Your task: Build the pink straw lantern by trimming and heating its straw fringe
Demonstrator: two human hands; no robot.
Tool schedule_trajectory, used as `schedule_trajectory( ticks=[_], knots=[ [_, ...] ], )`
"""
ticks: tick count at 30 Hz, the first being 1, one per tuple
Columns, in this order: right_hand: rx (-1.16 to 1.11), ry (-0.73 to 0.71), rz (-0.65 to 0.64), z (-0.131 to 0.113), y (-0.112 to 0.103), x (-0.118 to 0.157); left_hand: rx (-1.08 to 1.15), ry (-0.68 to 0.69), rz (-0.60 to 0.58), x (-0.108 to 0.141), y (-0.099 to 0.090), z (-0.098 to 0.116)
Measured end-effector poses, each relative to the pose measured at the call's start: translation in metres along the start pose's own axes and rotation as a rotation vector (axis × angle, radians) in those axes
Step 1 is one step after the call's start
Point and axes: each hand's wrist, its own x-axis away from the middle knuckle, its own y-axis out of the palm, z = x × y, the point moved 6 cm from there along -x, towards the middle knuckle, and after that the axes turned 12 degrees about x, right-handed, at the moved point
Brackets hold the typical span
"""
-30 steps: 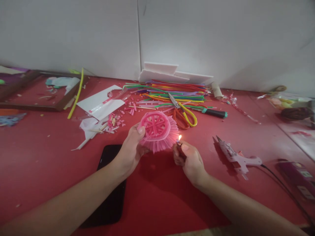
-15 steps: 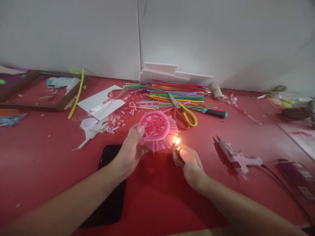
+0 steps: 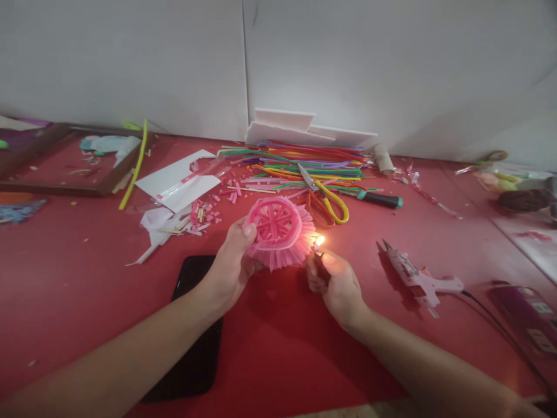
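Observation:
My left hand (image 3: 232, 261) grips the left side of a pink round craft piece (image 3: 278, 223), thumb on its face. The piece has an octagonal rim with crossing spokes and a fringe of pleated pink strips around its lower and right sides. My right hand (image 3: 339, 284) is closed around a lighter (image 3: 321, 264), most of which my fingers hide. Its flame (image 3: 319, 240) burns just off the right edge of the fringe; whether it touches the strips I cannot tell. Behind the piece lie scissors (image 3: 328, 203) with yellow and orange handles.
A black phone (image 3: 195, 348) lies beneath my left forearm. To the right are a glue gun (image 3: 422, 281) with a cord and a power strip (image 3: 524, 313). Coloured sticks (image 3: 313, 165), a dark-handled tool (image 3: 380, 200), white paper (image 3: 174, 183) and pink scraps (image 3: 206, 215) lie farther back.
My right hand and the lighter have shifted slightly right and tilted, and the flame sits a little higher and farther from the fringe. My left hand holds the pink piece almost still.

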Motion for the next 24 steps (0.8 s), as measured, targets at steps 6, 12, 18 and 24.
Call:
schedule_trajectory(
  ticks=[6, 12, 18, 24],
  knots=[
    [-0.052, 0.053, 0.001, 0.003, 0.0, -0.003, 0.02, -0.038, -0.004, 0.002, 0.0, -0.002],
    [-0.074, 0.029, 0.026, 0.002, -0.001, 0.0, 0.02, -0.039, -0.012, 0.001, -0.001, -0.003],
    [-0.131, -0.14, 0.141, -0.011, -0.01, -0.001, 0.021, -0.024, -0.019, 0.0, -0.001, -0.001],
    [0.042, -0.147, 0.302, -0.017, -0.028, -0.003, 0.003, 0.001, -0.092, 0.0, 0.001, -0.002]
  ],
)
